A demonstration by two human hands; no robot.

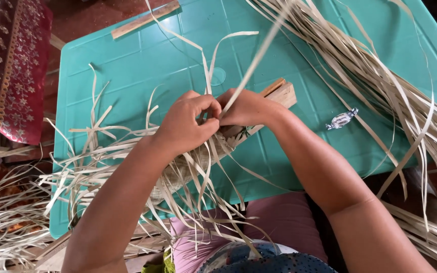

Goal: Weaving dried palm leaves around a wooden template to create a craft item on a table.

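Both hands meet near the middle of the turquoise plastic table [127, 65], a little toward its near edge. The left hand [185, 124] is curled, with the fingers pressed together over the top of a partly woven piece of dried leaf strips [178, 174], which lies under the left wrist and reaches toward the near left edge of the table. The right hand [246, 108] is closed in a pinch on one long pale strip [259, 53]. This strip runs from the fingertips up and away, toward the far edge of the table, leaning to the right, and it looks blurred. The pinch point lies just between the two hands, so both are equally near to it, but only the right one grips it as far as I can see.

Under the right hand there is a wooden block [281, 93]; its long axis goes diagonally from the hands toward the far right. Many loose strip ends spread out from the woven piece toward the near and left edges.

A big bundle of loose leaf strips [380, 86] lies along the right side of the table, from the far edge to the near right corner. A small wrapped candy [342, 119] rests between this bundle and the right forearm. A thin wooden stick [145, 19] lies at the far left edge. A dark red patterned cloth [8, 65] is beside the table on the left.
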